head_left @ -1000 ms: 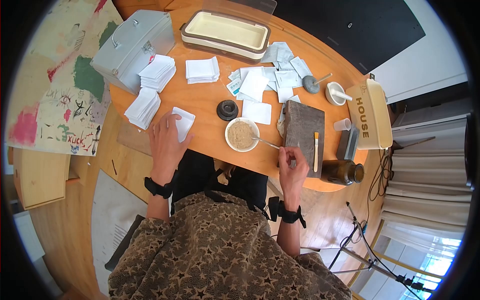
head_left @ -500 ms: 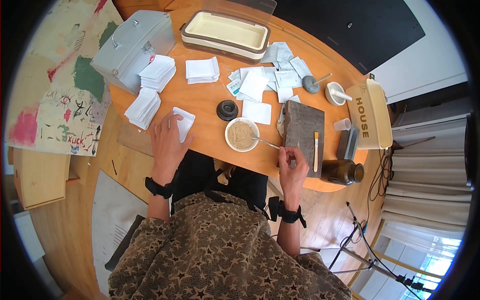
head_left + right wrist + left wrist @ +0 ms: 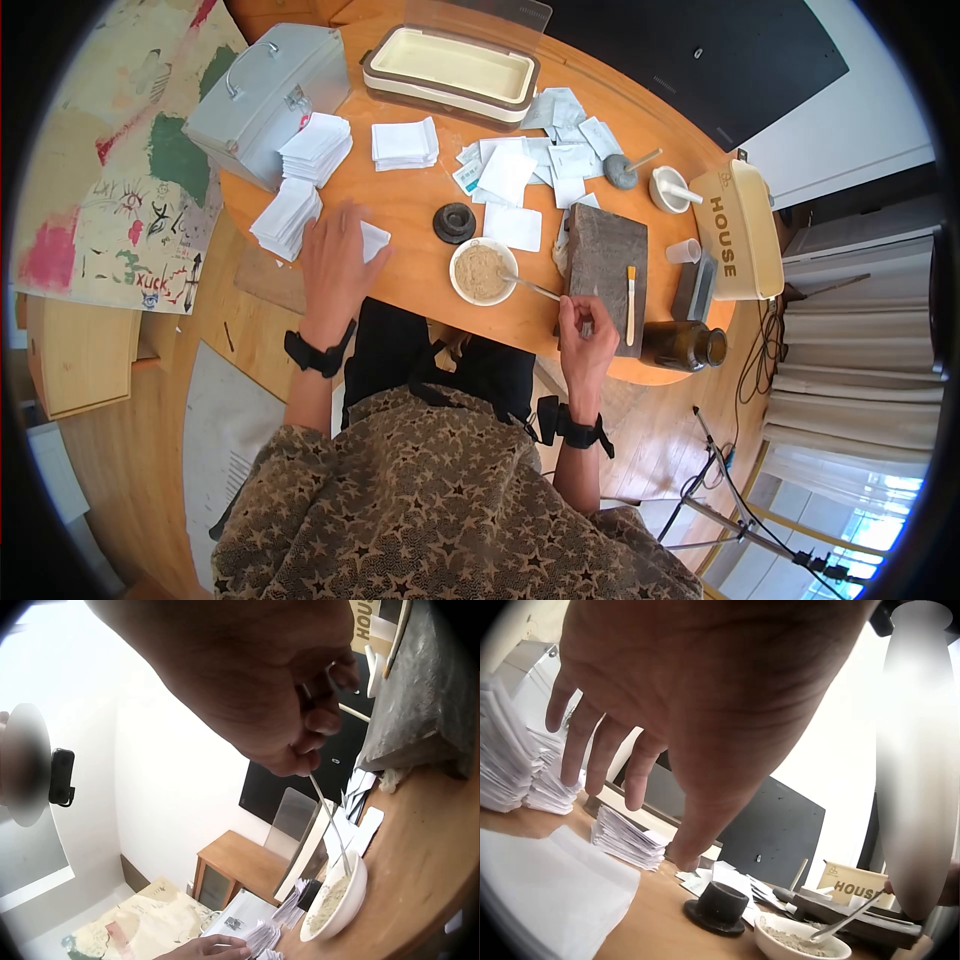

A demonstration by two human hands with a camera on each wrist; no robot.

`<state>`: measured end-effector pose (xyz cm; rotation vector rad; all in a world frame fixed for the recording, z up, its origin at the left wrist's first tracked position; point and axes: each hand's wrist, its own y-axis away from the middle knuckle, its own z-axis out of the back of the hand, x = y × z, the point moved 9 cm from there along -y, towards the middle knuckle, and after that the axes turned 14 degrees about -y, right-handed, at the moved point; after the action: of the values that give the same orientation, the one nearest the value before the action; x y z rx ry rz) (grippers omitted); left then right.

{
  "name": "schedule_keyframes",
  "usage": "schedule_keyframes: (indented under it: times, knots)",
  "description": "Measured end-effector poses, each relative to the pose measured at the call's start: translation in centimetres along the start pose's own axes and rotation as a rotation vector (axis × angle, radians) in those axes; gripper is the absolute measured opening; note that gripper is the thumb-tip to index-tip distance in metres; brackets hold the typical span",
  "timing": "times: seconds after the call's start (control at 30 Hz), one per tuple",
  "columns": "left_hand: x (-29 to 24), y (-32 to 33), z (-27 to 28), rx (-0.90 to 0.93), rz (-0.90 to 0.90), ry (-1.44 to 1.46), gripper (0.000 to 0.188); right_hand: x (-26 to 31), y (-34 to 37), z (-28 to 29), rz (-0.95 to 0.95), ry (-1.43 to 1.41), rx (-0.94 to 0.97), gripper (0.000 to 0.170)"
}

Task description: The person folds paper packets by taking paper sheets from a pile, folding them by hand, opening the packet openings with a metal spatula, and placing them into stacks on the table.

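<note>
The left hand (image 3: 337, 266) is over a white paper packet (image 3: 374, 241) near the table's front edge. In the left wrist view the fingers of the left hand (image 3: 682, 697) are spread and hold nothing, with the white packet (image 3: 547, 889) below them. The right hand (image 3: 587, 343) pinches the end of a thin metal spoon (image 3: 538, 288), whose other end rests in a white bowl (image 3: 483, 271) of beige powder. From the right wrist view, the right hand (image 3: 262, 690) has its fingertips on the spoon handle (image 3: 330, 814), and the bowl (image 3: 339, 904) stands below.
Stacked white packets (image 3: 287, 216) lie left of the hand, beside a metal case (image 3: 262, 95). A black round lid (image 3: 455, 222) sits behind the bowl. Rightward are a dark slab (image 3: 605, 255) with a brush (image 3: 631, 305), a brown bottle (image 3: 683, 346) and a mortar (image 3: 668, 190).
The left hand has moved slightly up and left, and covers more of the packet in the head view. The right hand and spoon have hardly moved.
</note>
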<state>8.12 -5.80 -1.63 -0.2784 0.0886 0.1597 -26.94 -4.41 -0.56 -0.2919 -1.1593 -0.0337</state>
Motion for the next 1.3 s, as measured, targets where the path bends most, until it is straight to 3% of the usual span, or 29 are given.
schedule_keyframes:
  times: [0.17,0.23,0.57,0.63,0.73,1.3]
  knots:
    - [-0.7,-5.4,0.9,-0.106,-0.161,-0.056,0.056,-0.3,0.1,0.1,-0.014,-0.026,0.002,0.014]
    - [-0.8,-8.1,-0.8,-0.035,-0.253,-0.024,0.06,-0.6,0.2,0.2,-0.036,-0.032,0.002,0.014]
    - [-1.6,-17.2,-6.6,0.247,-0.348,-0.113,0.065,-0.7,0.7,1.0,-0.056,-0.021,-0.021,0.016]
    - [-1.5,-17.8,-7.7,0.39,-0.321,-0.136,0.068,-0.4,0.7,1.2,-0.054,-0.038,-0.028,0.016]
    - [-1.5,-18.2,-8.3,0.434,-0.295,-0.169,0.071,-0.2,0.7,1.4,-0.061,-0.045,-0.035,0.015]
    - [-0.7,-19.2,-8.9,0.481,-0.293,-0.192,0.077,0.1,0.7,1.3,-0.033,-0.028,-0.03,0.014]
